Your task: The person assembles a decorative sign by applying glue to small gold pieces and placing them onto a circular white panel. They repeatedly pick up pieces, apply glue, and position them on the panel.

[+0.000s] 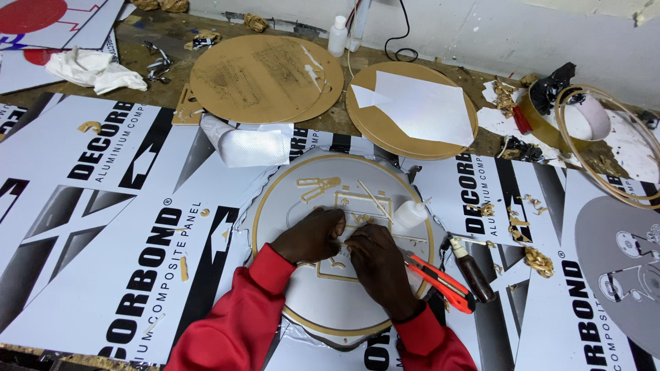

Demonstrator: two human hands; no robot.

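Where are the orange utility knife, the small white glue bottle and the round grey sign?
orange utility knife (440,278), head view, mid-handle.
small white glue bottle (410,214), head view, body.
round grey sign (323,309), head view, bare lower face.

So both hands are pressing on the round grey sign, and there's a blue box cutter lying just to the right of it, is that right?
Not quite: the box cutter is orange-red, not blue, as the head view shows. The left hand and right hand do press on the round grey sign.

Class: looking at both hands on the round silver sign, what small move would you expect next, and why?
Probably pressing the small gold cut-out piece flat. Both the left hand and right hand pinch together at it on the round sign, while the glue bottle and orange knife lie set aside.
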